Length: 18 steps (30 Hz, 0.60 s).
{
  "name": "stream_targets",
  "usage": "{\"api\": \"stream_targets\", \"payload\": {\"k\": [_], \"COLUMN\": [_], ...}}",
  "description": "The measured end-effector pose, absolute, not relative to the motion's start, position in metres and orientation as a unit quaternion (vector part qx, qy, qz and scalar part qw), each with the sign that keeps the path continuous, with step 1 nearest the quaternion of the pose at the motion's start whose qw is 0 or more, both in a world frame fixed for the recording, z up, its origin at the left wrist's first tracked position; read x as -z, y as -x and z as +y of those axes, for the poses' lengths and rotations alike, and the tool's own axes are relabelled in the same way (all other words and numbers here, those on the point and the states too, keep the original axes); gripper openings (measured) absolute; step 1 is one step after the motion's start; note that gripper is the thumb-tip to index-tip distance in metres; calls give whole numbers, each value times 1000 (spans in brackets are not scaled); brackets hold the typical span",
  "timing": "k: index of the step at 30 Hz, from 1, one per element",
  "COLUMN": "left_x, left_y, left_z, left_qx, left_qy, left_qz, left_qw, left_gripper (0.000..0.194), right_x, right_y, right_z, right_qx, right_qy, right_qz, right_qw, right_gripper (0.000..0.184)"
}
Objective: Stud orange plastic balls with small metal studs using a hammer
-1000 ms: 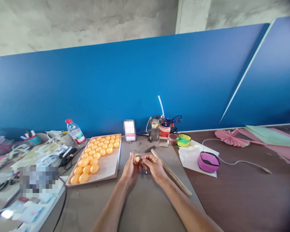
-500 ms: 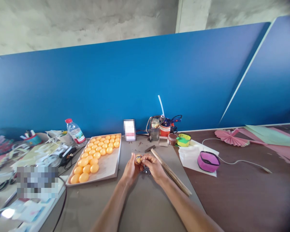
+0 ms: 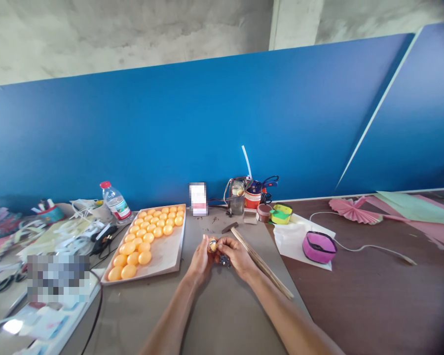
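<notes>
My left hand is closed round an orange ball, which looks like a table tennis ball with dark and silvery marks on its face. The fingers of my right hand are pinched together against the ball's right side. Whatever they pinch is too small to make out. Under my hands lies a small heap of dark, shiny bits on the grey mat. A shallow tray of plain orange balls stands to the left of my hands.
Thin wooden sticks lie right of my right hand, with a dark bar behind. Further right are a purple ring-shaped box and white paper. A jar and a bottle stand at the back. Clutter fills the left.
The ball has turned slightly between my fingers, so its dark marks face a little differently. Both hands stay in nearly the same place.
</notes>
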<state>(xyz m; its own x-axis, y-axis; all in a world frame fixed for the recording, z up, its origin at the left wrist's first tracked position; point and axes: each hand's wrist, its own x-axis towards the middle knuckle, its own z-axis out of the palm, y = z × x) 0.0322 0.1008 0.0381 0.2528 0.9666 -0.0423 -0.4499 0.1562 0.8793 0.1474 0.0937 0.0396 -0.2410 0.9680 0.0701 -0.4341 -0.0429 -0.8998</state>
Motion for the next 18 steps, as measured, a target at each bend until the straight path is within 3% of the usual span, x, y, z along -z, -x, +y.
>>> {"api": "stream_targets", "payload": {"k": [18], "left_x": [-35], "left_y": [-33], "left_z": [98], "left_qx": [-529], "left_qy": [-406], "left_qz": [386], "left_qw": [638], "left_gripper": [42], "right_x": [-37], "right_y": [-148], "right_z": [94], "right_qx": [-657], "right_qy": [308], "right_qz": [-437], "right_qw": [532], "right_gripper": [21]}}
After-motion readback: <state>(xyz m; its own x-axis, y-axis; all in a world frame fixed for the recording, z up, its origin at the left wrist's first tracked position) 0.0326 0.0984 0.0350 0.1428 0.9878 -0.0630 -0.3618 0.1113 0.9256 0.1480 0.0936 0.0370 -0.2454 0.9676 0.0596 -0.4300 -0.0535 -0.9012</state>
